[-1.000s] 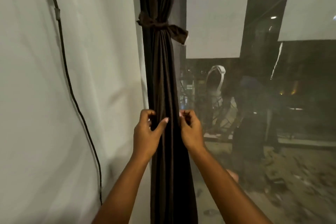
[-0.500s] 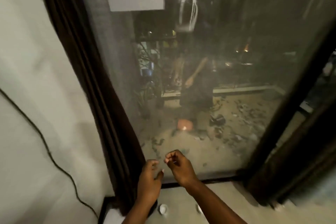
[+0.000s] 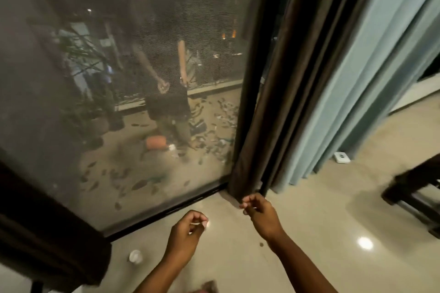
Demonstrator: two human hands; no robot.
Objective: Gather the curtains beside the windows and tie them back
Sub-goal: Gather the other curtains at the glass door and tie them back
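Both hands empty, fingers loosely curled: left hand (image 3: 185, 233) over floor (image 3: 309, 233), right hand (image 3: 260, 213) near hem of brown curtain (image 3: 281, 102) beside window (image 3: 119, 78).

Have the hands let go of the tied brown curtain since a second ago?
Yes. Both the left hand and right hand now hover empty over the floor, away from the left curtain and just short of the brown curtain right of the window.
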